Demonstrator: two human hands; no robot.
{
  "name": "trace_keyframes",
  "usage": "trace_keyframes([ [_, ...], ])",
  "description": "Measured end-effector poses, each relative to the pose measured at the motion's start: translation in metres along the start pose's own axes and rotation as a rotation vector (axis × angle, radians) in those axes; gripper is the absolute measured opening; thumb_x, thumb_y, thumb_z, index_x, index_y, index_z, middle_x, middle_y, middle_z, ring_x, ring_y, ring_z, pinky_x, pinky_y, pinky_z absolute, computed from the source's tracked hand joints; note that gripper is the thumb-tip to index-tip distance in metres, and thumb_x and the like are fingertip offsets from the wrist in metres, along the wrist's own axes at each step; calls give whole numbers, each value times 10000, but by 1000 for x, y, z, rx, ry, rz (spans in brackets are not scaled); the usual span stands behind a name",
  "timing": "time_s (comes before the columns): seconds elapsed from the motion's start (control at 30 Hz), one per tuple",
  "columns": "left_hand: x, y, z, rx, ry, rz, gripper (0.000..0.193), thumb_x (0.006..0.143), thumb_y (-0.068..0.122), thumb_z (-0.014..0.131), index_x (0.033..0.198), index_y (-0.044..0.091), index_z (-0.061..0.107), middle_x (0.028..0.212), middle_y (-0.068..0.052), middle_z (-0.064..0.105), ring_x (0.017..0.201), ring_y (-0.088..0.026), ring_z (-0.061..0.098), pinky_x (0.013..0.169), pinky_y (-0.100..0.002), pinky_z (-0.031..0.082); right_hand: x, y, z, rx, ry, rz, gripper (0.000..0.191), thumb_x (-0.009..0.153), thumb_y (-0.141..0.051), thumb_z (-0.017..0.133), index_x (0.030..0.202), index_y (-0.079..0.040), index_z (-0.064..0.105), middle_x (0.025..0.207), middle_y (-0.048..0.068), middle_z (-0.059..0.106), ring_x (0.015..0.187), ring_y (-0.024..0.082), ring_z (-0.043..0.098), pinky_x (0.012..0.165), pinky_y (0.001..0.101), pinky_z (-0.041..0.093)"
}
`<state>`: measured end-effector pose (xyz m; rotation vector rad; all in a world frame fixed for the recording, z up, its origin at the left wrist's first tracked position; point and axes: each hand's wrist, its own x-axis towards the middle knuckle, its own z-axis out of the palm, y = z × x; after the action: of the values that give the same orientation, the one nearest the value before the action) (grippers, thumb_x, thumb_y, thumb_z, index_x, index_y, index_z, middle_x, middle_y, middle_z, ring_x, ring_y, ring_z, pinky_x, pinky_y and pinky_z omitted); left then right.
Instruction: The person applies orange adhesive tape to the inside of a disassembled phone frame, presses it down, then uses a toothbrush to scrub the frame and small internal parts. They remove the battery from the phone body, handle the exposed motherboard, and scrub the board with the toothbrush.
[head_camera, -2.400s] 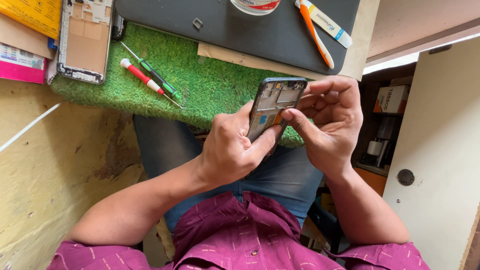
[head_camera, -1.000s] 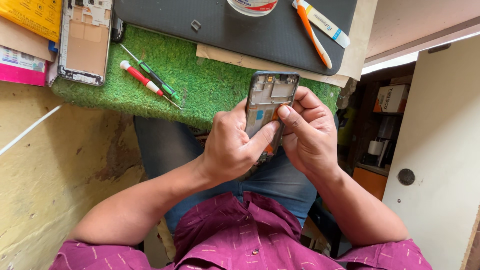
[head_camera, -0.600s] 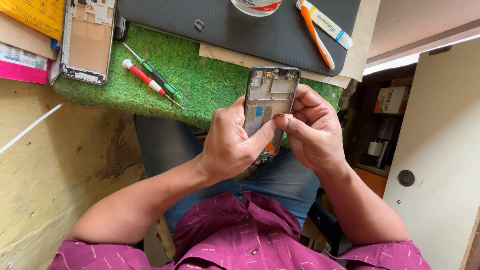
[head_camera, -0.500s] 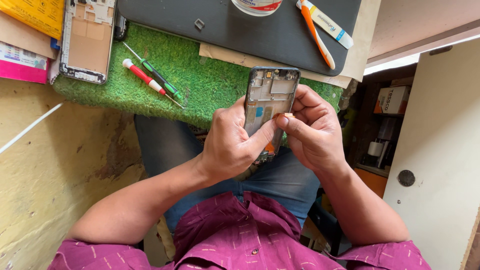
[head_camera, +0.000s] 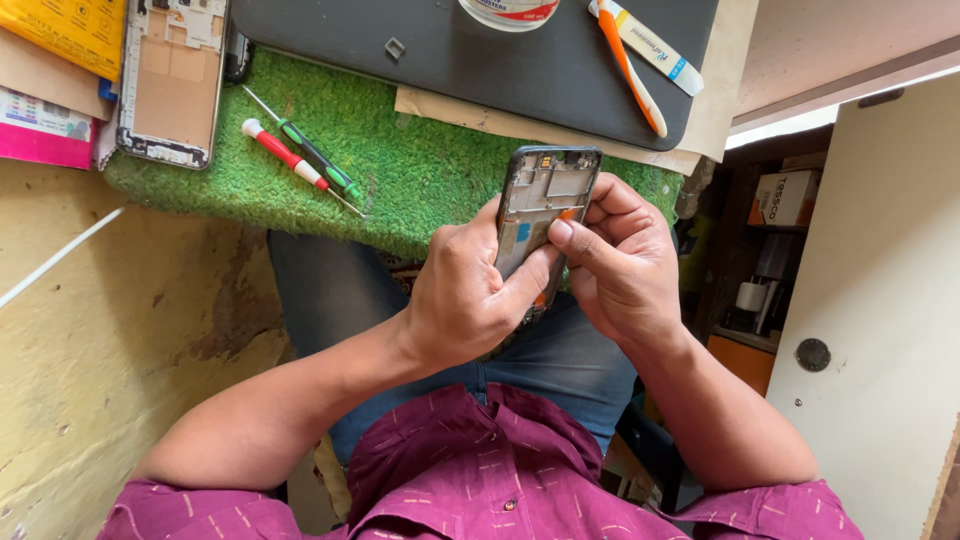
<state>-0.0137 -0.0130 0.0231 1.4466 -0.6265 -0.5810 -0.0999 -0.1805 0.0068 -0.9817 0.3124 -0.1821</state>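
Both hands grasp one opened phone (head_camera: 545, 205) at the middle of the frame, above the lap: the left hand (head_camera: 470, 290) wraps its lower body with the thumb across the exposed inside, and the right hand (head_camera: 620, 260) pinches its right edge with the fingertips. To do this well, I judge the left grip should stay firm but light, while the right fingertips work along the edge without bending it. Counted on the green mat (head_camera: 400, 180): two screwdrivers (head_camera: 300, 160), left of centre. One second phone frame (head_camera: 175, 80) lies upper left. One orange-handled toothbrush (head_camera: 630, 65) rests on the dark surface (head_camera: 450, 60) up top.
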Motion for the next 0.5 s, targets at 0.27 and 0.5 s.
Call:
trace_keyframes([
  [0.27,3,-4,-2,-219,2,-20,315,990,76,696,1281,-17,617,1023,-49,749,842,-2,618,667,-216,543,4,-24,15,-98,-60,-140,513,921,37,705,1396,-28,521,1256,124,633,1132,174,658,1027,299,549],
  [0.5,3,-1,-5,-153,-8,-7,304,982,66,702,1263,-16,623,961,-43,776,821,-32,701,688,-225,593,-2,-28,10,-933,-113,-518,358,947,85,800,1268,-26,688,1423,90,460,1154,138,577,1006,283,547],
])
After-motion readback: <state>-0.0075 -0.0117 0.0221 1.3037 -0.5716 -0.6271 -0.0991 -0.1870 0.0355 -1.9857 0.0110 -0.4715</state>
